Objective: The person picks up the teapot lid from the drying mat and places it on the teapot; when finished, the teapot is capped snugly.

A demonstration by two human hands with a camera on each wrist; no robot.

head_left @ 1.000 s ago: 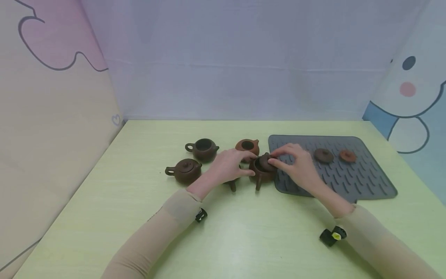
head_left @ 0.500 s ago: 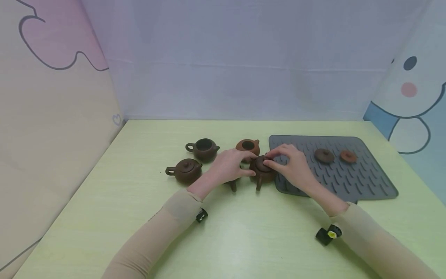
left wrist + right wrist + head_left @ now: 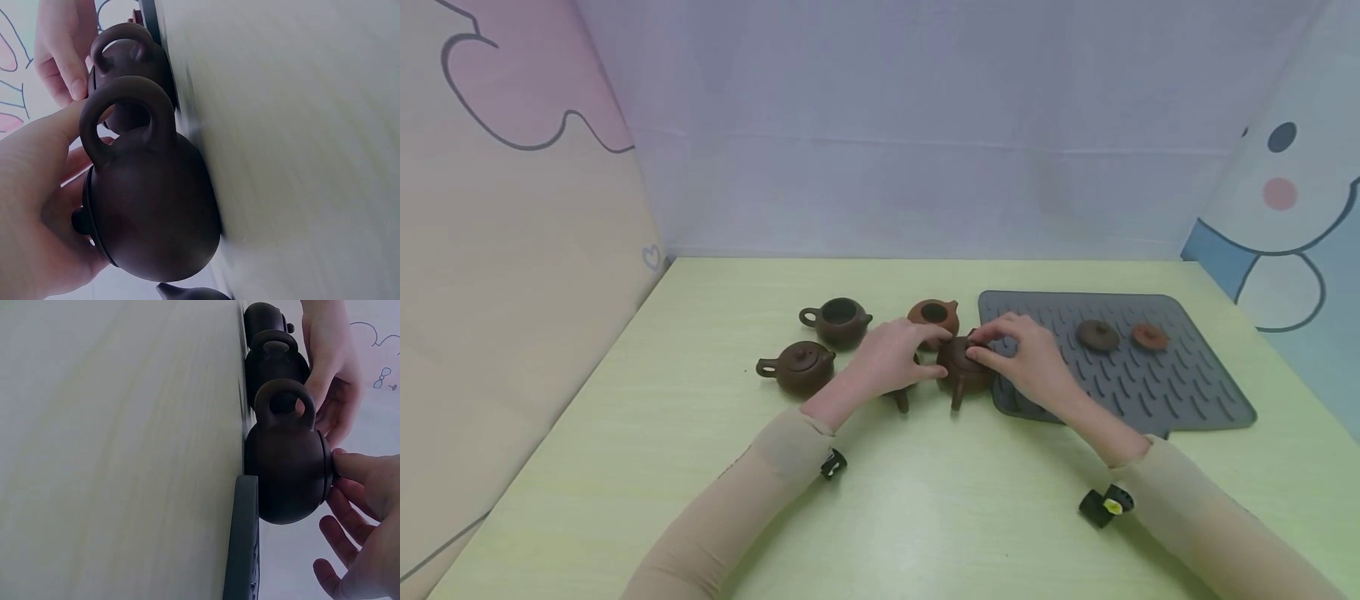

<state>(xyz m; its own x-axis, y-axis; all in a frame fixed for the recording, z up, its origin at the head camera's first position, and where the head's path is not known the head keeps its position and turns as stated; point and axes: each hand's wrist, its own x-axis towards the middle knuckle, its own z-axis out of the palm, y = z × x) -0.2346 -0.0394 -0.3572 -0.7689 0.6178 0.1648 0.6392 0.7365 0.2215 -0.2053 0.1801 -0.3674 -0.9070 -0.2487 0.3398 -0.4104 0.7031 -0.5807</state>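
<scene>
Teapot [image 3: 964,372] between both hands

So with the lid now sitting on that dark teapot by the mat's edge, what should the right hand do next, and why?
Probably let go and lift away. The lid appears to sit level on the dark teapot, right hand fingertips on it, left hand beside the pot. Two loose lids lie on the grey mat.

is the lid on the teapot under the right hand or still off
On. The lid sits flat over the teapot, no dark opening showing, with the right hand fingertips resting on it.
</scene>
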